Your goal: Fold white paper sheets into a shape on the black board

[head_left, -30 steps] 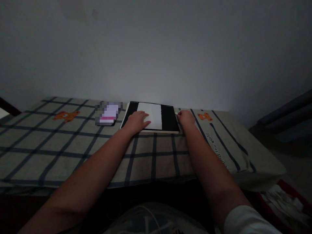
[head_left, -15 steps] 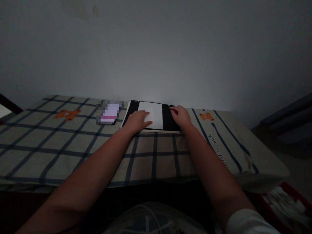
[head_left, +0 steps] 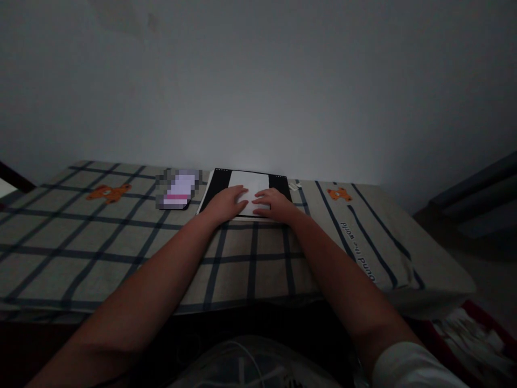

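A white sheet of paper [head_left: 249, 180] lies across the middle of a black pad [head_left: 220, 181] with a row of small holes along its far edge. Pale page edges show at the pad's left and front sides. My left hand [head_left: 228, 203] rests on the left part of the paper, fingers apart and pointing right. From the other side my right hand [head_left: 276, 205] lies on the paper's right part with its fingers spread. The fingertips of the two hands are close but not touching. Both hands cover the near half of the sheet.
A phone [head_left: 180, 188] with a lit, blurred screen lies left of the pad. Everything rests on a checked tablecloth [head_left: 133, 231] with orange bear prints. Behind the table stands a grey wall [head_left: 258, 97]. A red-edged container [head_left: 472, 334] holding pale things is at lower right.
My right hand has moved left and nearer, from the pad's right black part onto the paper, and its fingers have spread. My left hand stays in about the same place.
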`<state>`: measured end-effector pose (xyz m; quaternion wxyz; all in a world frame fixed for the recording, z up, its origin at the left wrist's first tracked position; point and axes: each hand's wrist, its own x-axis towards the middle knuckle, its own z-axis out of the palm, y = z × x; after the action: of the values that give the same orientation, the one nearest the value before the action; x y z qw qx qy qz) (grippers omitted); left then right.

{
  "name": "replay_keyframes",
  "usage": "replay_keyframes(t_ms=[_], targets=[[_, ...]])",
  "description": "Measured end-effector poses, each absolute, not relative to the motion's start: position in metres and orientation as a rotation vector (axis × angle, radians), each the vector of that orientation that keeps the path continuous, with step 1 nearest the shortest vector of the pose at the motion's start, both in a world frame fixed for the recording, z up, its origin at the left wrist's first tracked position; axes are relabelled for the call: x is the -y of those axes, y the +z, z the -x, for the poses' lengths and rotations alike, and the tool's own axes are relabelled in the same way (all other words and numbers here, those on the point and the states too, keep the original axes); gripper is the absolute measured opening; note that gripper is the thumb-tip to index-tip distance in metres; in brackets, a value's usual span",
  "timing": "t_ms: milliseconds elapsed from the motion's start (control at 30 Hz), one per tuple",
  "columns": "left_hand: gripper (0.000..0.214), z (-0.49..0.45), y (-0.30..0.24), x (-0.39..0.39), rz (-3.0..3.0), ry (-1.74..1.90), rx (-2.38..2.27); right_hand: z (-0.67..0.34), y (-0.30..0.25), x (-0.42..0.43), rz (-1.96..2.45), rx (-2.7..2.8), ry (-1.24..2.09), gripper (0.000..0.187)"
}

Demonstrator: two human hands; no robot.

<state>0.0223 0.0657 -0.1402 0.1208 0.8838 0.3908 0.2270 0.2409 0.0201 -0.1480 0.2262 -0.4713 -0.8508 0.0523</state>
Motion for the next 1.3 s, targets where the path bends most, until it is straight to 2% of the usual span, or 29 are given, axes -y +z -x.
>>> replay_keyframes(t_ms=[533,1000,1300], targets=[[0.054,-0.0208,-0.1492,-0.0742,-2.669,0.633,-1.155,-0.2405,-0.1473,-0.0233,1.296,2.349,0.134,0.025],[0.052,-0.0211,-0.1488,-0.0725,-2.694,0.595,-1.183,-0.244,-0.1487,-0.0241,1.263,2.33,0.164,0.03],[0.059,-0.0222,-0.1421,-0.0657,-2.691,0.573,-1.19,-0.2417,-0.1455,-0.0242,1.255,2.321,0.113,0.017]])
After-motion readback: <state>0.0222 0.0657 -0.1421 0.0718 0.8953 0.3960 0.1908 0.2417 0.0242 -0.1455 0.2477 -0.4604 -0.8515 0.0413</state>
